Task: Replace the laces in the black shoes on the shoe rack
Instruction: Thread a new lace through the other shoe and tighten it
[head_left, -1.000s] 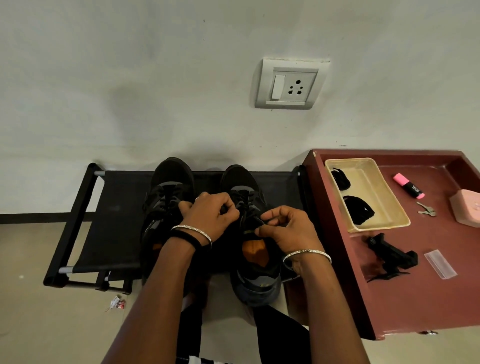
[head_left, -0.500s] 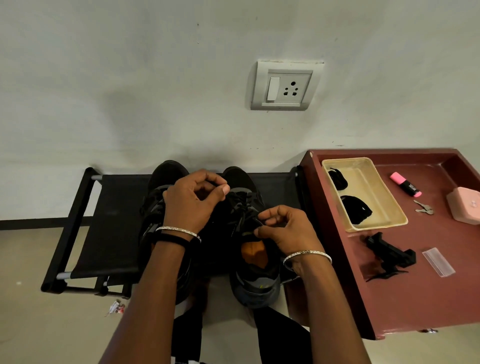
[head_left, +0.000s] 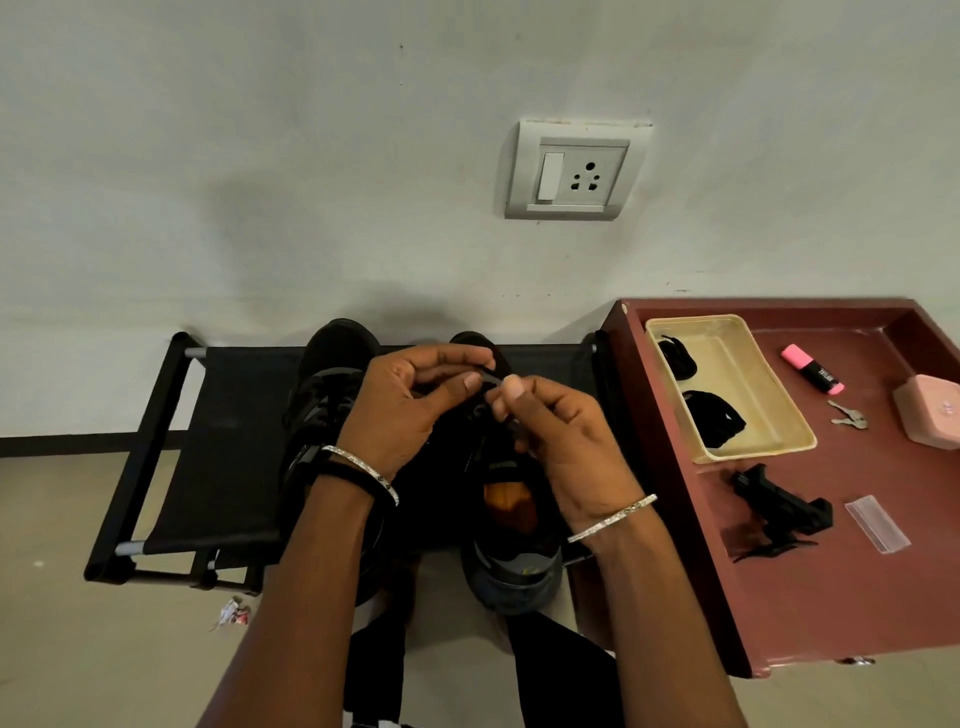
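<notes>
**Lace tip (head_left: 491, 375) pinched over right shoe (head_left: 514, 525)**

Fingers (head_left: 511, 387) of left hand (head_left: 410, 415) & right hand (head_left: 571, 452) both pinch the lace tip, axis approx left-right btwn them. Right shoe, on shoe rack (head_left: 223, 441), lies directly below; right hand nearer, prob. threads next.

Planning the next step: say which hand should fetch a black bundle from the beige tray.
Likely the right hand: the beige tray sits on the maroon table at its side; the left hand would reach across.
</notes>
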